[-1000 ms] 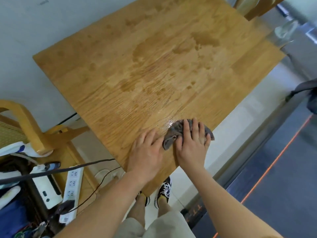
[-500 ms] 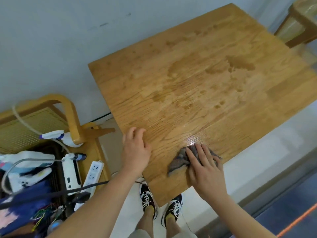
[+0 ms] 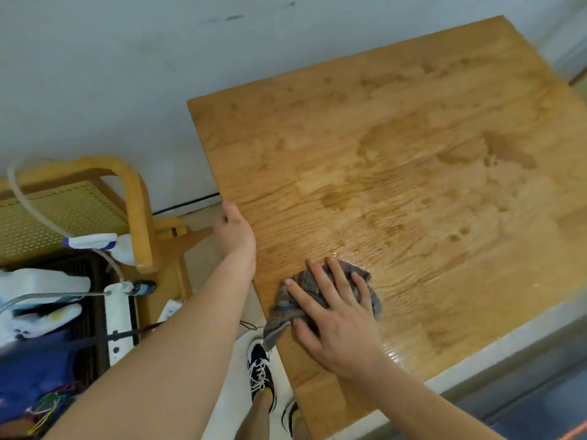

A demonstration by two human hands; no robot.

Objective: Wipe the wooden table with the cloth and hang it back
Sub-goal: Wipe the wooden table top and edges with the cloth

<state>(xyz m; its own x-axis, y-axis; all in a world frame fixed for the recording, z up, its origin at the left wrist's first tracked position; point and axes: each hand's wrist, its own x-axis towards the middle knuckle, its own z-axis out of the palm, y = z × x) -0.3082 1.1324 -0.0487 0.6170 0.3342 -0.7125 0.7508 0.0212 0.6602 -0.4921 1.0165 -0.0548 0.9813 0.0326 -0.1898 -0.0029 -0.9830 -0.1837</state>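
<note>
Table (image 3: 413,173) first: a square slab of grained oak-coloured wood, blotched with darker damp patches and a wet sheen near you. Your left hand (image 3: 236,236) curls over its left edge, fingers hooked under and hidden. Your right hand (image 3: 336,315) lies flat, fingers spread, pressing the cloth (image 3: 286,309), a crumpled grey rag at the table's near-left edge, one corner drooping over it.
</note>
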